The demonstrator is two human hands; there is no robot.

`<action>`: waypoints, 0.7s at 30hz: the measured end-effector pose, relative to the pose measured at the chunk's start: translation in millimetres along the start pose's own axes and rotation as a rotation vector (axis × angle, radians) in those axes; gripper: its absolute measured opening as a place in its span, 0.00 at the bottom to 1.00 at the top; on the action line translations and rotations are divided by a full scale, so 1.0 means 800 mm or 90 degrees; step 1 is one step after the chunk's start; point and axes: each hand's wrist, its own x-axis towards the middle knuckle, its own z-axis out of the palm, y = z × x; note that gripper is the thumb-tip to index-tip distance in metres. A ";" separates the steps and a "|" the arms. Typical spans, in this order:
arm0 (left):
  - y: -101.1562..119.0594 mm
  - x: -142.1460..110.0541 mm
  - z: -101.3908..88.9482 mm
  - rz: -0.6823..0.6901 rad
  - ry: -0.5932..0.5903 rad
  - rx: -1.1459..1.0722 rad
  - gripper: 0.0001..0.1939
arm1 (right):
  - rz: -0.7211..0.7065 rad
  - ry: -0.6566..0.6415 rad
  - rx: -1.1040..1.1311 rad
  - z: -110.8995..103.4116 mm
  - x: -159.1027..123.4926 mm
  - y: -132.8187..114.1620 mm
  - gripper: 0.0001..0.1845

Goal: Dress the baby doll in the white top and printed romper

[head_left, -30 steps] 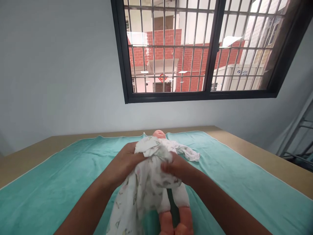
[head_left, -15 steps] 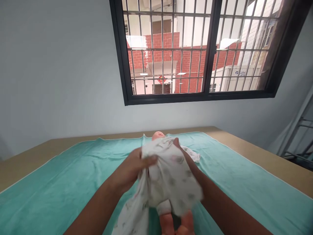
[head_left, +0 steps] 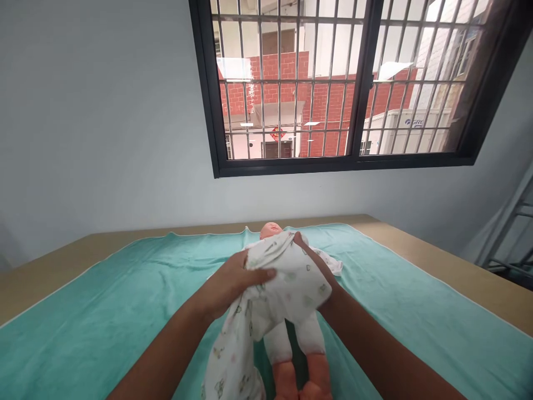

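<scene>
A baby doll (head_left: pixel 270 229) lies on its back on a teal towel (head_left: pixel 104 311), head toward the window, its legs (head_left: pixel 300 355) pointing at me. A white printed garment (head_left: pixel 287 278) is spread over its torso. My left hand (head_left: pixel 233 280) grips the garment's left edge, thumb on top of the cloth. Most of my right hand (head_left: pixel 314 261) is tucked under the garment's right side; only its fingertips show near the doll's neck. A loose tail of the cloth (head_left: pixel 229 361) hangs down beside the doll's left leg.
The towel covers a tan tabletop (head_left: pixel 449 266) set against a grey wall. Above is a barred window (head_left: pixel 333 83). A metal frame (head_left: pixel 512 244) stands at the far right.
The bunched garment has been drawn up from the doll's waist and spread over its chest. My right hand slid up under the cloth toward the neck, and more of the doll's legs show.
</scene>
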 end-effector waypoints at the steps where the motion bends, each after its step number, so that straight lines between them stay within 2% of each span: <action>1: -0.002 0.002 0.000 0.028 0.037 -0.058 0.24 | -0.001 -0.015 0.016 0.001 -0.001 0.002 0.33; 3: -0.004 0.005 0.000 0.069 0.080 -0.159 0.22 | 0.008 -0.061 0.036 0.004 -0.004 0.004 0.31; 6: -0.005 0.005 0.004 0.070 0.045 -0.235 0.22 | 0.044 -0.141 0.010 0.005 -0.013 0.002 0.32; 9: -0.007 -0.002 0.018 0.009 -0.045 -0.235 0.21 | 0.037 -0.096 0.020 -0.008 -0.032 -0.003 0.31; 11: -0.011 -0.008 0.028 -0.040 -0.109 -0.200 0.22 | 0.023 -0.045 0.028 -0.026 -0.049 -0.006 0.28; 12: -0.014 -0.012 0.033 -0.057 -0.139 -0.184 0.22 | 0.033 -0.046 0.022 -0.035 -0.058 -0.007 0.28; 15: -0.023 -0.020 0.049 -0.104 -0.229 -0.173 0.29 | 0.126 -0.176 -0.052 -0.057 -0.078 -0.010 0.36; 17: -0.028 -0.024 0.058 -0.145 -0.268 -0.176 0.35 | 0.173 -0.275 -0.139 -0.061 -0.083 -0.013 0.39; 19: -0.034 -0.026 0.064 -0.170 -0.264 -0.172 0.38 | 0.187 -0.338 -0.204 -0.057 -0.083 -0.013 0.38; 21: -0.043 -0.027 0.065 -0.161 -0.227 -0.181 0.40 | 0.200 -0.359 -0.214 -0.051 -0.084 -0.008 0.35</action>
